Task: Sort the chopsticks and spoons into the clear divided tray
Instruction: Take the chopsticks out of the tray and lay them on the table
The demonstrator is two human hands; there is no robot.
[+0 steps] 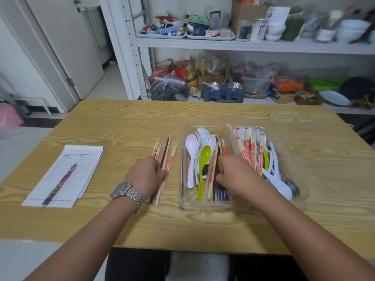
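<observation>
Chopsticks [166, 157] gripped on bench [121, 122], beside tray [205, 123]
The bundle is clasped by the curled left hand [145, 175], just left of the clear divided tray. The right hand [237, 175] is curled inside it, among spoons [190, 147] and more chopsticks; what is pinched cannot be told.

Home storeroom, lived-in, on my feed right now.
White metal shelving [243, 45] ahead of me is crammed with jars [243, 30], bowls [354, 29], snack bags [182, 71] and a tied plastic bag [168, 89]; a wood-grain counter [121, 122] sits by a white door [67, 47].
</observation>
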